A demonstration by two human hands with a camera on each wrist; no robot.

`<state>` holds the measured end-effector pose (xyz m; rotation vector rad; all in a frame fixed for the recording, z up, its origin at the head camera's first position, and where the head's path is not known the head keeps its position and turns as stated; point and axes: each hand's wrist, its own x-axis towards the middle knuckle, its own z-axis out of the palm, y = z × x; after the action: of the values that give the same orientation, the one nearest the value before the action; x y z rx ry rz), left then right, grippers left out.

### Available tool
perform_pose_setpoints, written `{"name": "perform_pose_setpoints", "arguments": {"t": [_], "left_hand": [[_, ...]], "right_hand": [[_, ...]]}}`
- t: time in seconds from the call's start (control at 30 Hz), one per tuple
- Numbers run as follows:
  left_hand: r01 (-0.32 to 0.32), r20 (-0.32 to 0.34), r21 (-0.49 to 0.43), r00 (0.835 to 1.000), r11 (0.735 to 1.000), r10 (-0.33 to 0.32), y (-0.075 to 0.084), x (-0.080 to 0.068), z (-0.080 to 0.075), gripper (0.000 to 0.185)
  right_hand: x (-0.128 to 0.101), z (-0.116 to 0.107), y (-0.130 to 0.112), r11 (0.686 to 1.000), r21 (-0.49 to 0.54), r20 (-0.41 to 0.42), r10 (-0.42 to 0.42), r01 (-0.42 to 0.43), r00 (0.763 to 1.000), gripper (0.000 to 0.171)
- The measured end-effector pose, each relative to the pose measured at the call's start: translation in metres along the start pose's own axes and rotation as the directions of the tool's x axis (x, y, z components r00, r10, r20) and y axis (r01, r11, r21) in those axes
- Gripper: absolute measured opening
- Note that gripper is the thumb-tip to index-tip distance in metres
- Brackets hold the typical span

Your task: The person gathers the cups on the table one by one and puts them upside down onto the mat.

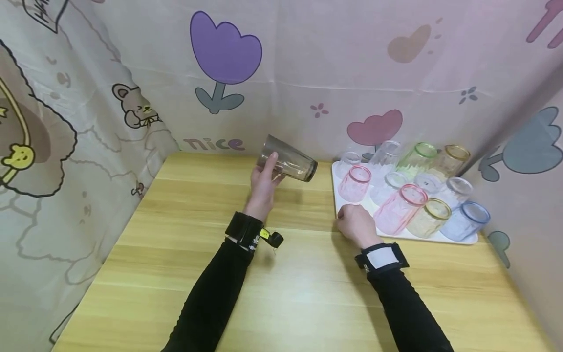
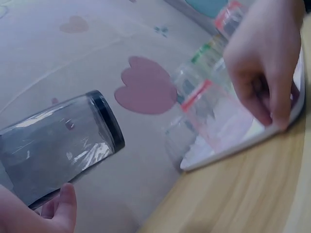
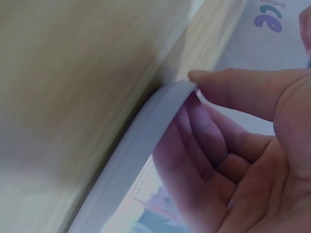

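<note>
**Q:** Both black sleeves enter the head view from the bottom edge, closest to the lens. What do your hands hold there?

**A:** Your left hand [image 1: 264, 183] is raised above the worktop [image 1: 281, 293] with its fingers wrapped round a smoky grey glass [image 1: 288, 164]. That glass is tipped on its side in the air, dark rim pointing right toward the white tray [image 1: 336, 171]. Your right hand [image 1: 357, 224] rests at the tray's near left corner, fingers curled on its edge. On the tray stand tinted glasses: a pink glass [image 1: 354, 183] at the left, a second pink glass [image 1: 400, 208] lying toward you, a yellow glass [image 1: 430, 217], a blue glass [image 1: 465, 221], with a green glass [image 1: 418, 157] and an amber glass [image 1: 450, 159] at the back, clear ones between them.

**Q:** What does the left wrist view confirm?

**A:** Your left hand [image 2: 29, 213] shows at the lower left, thumb pressed against the grey glass [image 2: 58, 145], which lies slanted with its dark rim up and to the right. Beyond it your right hand [image 2: 267, 58] pinches the tray [image 2: 214, 158] at its corner. Glasses on the tray are blurred here.

**Q:** And the right wrist view?

**A:** Your right hand [image 3: 243, 145] fills the right half. Its thumb lies on top of the tray's [image 3: 141, 136] raised rim and the fingers [image 3: 204, 141] are bent beneath it, so the rim is pinched between them. Worktop [image 3: 63, 77] surface fills the upper left, out of focus.
</note>
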<state>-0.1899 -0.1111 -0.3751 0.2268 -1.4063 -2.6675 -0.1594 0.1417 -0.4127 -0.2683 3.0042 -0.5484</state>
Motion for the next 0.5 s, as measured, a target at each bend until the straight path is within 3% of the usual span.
{"name": "perform_pose_setpoints", "arguments": {"t": [0.17, 0.3, 0.4, 0.5], "left_hand": [[0.069, 0.046, -0.086, 0.997, 0.994, -0.065, -0.001, -0.013, -0.005, 0.029], [0.121, 0.056, -0.183, 0.992, 0.976, -0.113, -0.005, -0.021, -0.006, 0.032], [0.148, 0.054, -0.251, 0.989, 0.957, -0.139, -0.008, -0.025, -0.005, 0.035], [0.178, 0.059, -0.299, 0.984, 0.938, -0.168, -0.012, -0.029, -0.002, 0.042]], "right_hand": [[-0.003, 0.000, 0.004, 0.997, 0.049, -0.081, -0.052, 0.056, 0.995, 0.018], [-0.004, -0.003, -0.001, 0.976, 0.170, -0.204, -0.100, 0.136, 0.974, 0.030], [-0.004, -0.007, -0.011, 0.931, 0.288, -0.298, -0.137, 0.226, 0.945, 0.046], [-0.005, -0.012, -0.024, 0.857, 0.394, -0.387, -0.173, 0.332, 0.906, 0.065]]}}
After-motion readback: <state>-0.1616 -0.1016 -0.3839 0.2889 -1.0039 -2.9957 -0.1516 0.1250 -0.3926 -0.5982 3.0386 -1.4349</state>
